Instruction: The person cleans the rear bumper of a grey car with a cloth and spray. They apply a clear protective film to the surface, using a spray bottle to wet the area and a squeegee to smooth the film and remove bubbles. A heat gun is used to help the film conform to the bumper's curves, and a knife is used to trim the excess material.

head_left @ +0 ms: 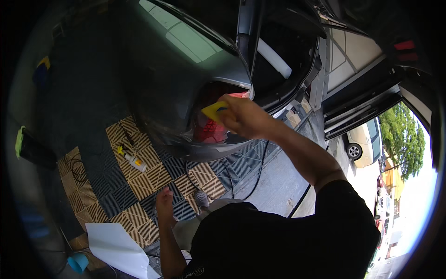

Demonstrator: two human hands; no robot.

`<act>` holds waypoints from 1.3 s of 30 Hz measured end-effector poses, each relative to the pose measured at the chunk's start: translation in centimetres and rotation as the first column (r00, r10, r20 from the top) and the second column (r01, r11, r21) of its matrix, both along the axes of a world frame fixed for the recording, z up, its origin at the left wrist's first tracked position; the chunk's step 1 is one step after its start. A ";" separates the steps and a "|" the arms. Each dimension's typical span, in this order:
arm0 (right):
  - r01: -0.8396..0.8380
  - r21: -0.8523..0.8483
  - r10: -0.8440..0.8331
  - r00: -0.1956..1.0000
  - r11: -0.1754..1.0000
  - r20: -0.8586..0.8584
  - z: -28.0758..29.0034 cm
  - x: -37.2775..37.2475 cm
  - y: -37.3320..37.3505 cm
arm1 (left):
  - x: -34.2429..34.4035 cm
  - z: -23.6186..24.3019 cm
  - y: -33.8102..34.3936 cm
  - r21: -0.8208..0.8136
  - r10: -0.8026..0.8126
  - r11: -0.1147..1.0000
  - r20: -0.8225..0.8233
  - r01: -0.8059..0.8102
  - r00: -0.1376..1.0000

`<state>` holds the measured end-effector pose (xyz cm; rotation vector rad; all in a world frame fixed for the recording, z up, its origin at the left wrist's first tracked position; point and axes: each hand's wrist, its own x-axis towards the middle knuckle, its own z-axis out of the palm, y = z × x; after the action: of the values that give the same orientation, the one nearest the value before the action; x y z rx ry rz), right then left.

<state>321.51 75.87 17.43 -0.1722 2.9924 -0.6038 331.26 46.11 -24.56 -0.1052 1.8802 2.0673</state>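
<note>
My right hand (pixel 244 116) reaches forward and grips a yellow squeegee card (pixel 212 111). The card is held against or just above the red tail light (pixel 211 131) at the rear corner of a dark grey car (pixel 181 88); whether it touches cannot be made out. Part of the light is hidden behind the hand. Low beside my legs, my left hand (pixel 164 201) hangs with loosely bent fingers and nothing visible in it. A white spray bottle with a yellow trigger (pixel 134 162) lies on the floor tiles ahead of that hand.
Tan and dark floor tiles (pixel 139 179) run beneath the car. Cables (pixel 260 169) trail across the floor. A white sheet (pixel 116 246) and a blue cup (pixel 78 262) are at lower left, below a black bin (pixel 37 149). A white roll (pixel 274 58) lies in the open trunk.
</note>
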 end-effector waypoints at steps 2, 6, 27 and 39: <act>0.043 -0.284 -0.020 0.996 0.958 0.081 -6.9 3.7 -2.5 | -1.1 9.3 1.2 -0.008 -0.068 0.998 -0.008 0.068 0.998; 0.080 -0.703 0.058 0.984 0.707 0.171 -18.7 7.1 -13.6 | -3.7 19.2 2.2 0.297 -0.052 0.953 -0.036 0.060 0.998; 0.149 -0.789 0.372 0.819 0.596 0.436 -21.2 6.5 9.4 | 1.2 8.2 -9.0 -0.719 -0.103 0.150 0.672 0.679 0.734; 0.160 -0.745 0.575 0.539 0.648 0.616 -25.4 -2.4 -12.9 | -4.7 9.1 -23.3 -0.766 -0.011 0.545 0.400 0.341 0.917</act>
<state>319.13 62.92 -8.00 -0.2420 1.6020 -1.3711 326.52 22.86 -15.47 -0.4544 2.3184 0.7729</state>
